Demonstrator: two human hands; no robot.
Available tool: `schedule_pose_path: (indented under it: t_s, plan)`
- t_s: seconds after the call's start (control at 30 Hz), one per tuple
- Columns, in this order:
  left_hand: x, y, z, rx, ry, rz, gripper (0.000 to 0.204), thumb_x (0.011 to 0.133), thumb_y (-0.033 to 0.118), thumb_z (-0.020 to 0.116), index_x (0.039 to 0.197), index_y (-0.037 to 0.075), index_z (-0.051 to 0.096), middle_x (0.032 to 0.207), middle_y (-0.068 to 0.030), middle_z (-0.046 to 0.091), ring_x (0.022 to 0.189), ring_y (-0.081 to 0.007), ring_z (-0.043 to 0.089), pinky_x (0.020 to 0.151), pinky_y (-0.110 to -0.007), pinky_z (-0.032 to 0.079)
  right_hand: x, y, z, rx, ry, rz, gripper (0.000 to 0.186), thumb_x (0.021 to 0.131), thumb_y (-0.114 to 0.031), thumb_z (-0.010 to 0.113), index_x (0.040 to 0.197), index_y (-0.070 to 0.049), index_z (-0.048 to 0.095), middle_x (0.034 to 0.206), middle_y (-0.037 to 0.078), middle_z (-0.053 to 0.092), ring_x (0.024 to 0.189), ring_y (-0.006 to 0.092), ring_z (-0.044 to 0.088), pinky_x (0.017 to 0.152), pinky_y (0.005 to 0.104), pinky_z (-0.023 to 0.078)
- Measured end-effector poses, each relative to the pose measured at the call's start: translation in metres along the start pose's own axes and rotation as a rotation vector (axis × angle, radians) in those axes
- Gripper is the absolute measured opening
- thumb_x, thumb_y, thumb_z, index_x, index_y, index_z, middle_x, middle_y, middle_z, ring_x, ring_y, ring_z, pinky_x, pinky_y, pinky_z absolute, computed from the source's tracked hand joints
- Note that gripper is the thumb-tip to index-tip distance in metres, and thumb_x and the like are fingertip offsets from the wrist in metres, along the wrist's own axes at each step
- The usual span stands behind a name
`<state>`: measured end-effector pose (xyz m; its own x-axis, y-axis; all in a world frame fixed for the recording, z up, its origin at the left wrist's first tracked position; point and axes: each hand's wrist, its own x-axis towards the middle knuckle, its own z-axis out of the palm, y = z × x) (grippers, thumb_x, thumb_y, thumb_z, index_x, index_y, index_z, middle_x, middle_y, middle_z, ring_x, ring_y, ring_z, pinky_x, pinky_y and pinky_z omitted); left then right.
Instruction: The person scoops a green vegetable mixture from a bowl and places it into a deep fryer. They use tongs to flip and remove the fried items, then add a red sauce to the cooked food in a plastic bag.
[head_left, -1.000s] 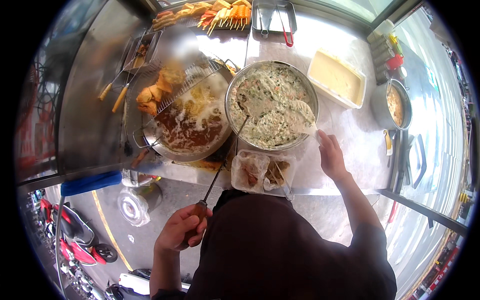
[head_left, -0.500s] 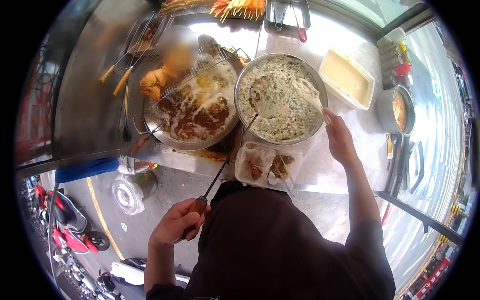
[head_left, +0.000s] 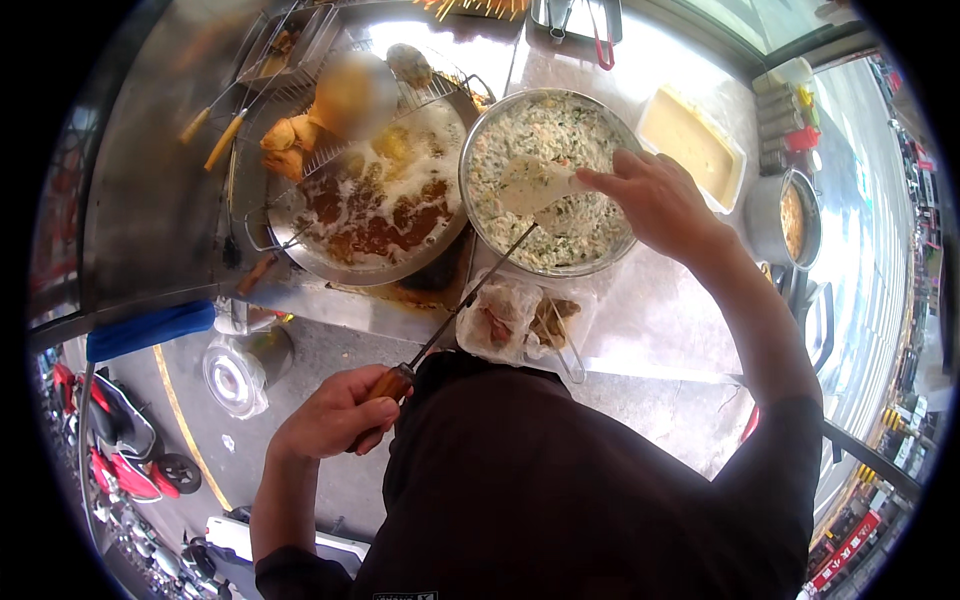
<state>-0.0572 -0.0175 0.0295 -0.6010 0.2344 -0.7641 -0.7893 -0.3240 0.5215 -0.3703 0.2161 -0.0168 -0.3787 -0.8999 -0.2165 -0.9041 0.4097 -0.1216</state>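
Note:
My left hand is wrapped round the wooden grip of a long-handled ladle. Its thin metal shaft slants up to the big metal bowl, and its far end is hidden at the spatula and the mixture. That bowl is full of a pale mixture flecked with green and orange. Over the bowl, my right hand grips a white spatula smeared with mixture, its blade pressed down where the ladle's end lies.
Left of the bowl, a wide pan of bubbling brown oil has a wire rack with golden fried pieces. A white tub of cream batter and a metal pot stand right. Bagged containers sit at the near edge.
My right hand and the spatula have swung left from the bowl's right rim to over its middle. The ladle stays in my left hand, and the whole view has shifted slightly.

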Motion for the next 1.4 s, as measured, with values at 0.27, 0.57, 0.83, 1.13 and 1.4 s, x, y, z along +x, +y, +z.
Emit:
schedule_pose_path:
  t_s: [0.27, 0.57, 0.83, 1.13, 1.4]
  plan:
    - [-0.003, -0.012, 0.003, -0.019, -0.003, -0.016, 0.021, 0.09, 0.013, 0.05, 0.106, -0.001, 0.049, 0.07, -0.0007, 0.05, 0.045, -0.0047, 0.043, 0.041, -0.019, 0.035, 0.045, 0.027, -0.002, 0.097, -0.126, 0.206, 0.039, 0.086, -0.001, 0.049, 0.118, -0.02, 0.059, 0.096, 0.008, 0.059, 0.091, 0.0241, 0.058, 0.078, 0.0355, 0.045]
    - [-0.005, -0.013, -0.001, -0.029, 0.015, -0.024, 0.021, 0.089, 0.013, 0.051, 0.105, -0.001, 0.05, 0.07, -0.0011, 0.05, 0.045, -0.0051, 0.043, 0.041, -0.019, 0.034, -0.017, 0.019, 0.025, 0.373, 0.041, 0.263, 0.028, 0.09, -0.013, 0.048, 0.113, -0.018, 0.062, 0.088, 0.011, 0.059, 0.084, 0.0283, 0.059, 0.075, 0.0382, 0.046]
    - [-0.003, -0.006, 0.008, -0.017, 0.059, -0.054, 0.028, 0.088, 0.015, 0.05, 0.108, -0.004, 0.049, 0.065, -0.0002, 0.048, 0.041, -0.0051, 0.04, 0.039, -0.018, 0.033, -0.031, 0.04, 0.028, 0.431, 0.127, 0.244, 0.026, 0.09, -0.015, 0.048, 0.111, -0.017, 0.063, 0.088, 0.01, 0.059, 0.082, 0.0268, 0.06, 0.073, 0.0364, 0.047]
    - [-0.012, -0.006, -0.001, -0.29, -0.002, 0.014, 0.031, 0.09, 0.017, 0.05, 0.112, -0.005, 0.047, 0.068, -0.0016, 0.05, 0.041, -0.0053, 0.041, 0.037, -0.017, 0.032, -0.059, 0.005, 0.064, 0.391, 0.51, 0.159, 0.038, 0.081, -0.003, 0.057, 0.116, -0.017, 0.059, 0.081, 0.008, 0.053, 0.073, 0.0265, 0.054, 0.067, 0.0376, 0.044]
    - [-0.016, -0.009, 0.0, -0.252, -0.004, 0.018, 0.032, 0.089, 0.017, 0.049, 0.109, -0.009, 0.045, 0.068, -0.0038, 0.048, 0.039, -0.0055, 0.038, 0.035, -0.017, 0.032, -0.048, 0.001, 0.089, 0.36, 0.638, 0.169, 0.047, 0.077, 0.002, 0.055, 0.121, -0.016, 0.056, 0.081, 0.009, 0.052, 0.074, 0.0276, 0.052, 0.069, 0.0368, 0.042]
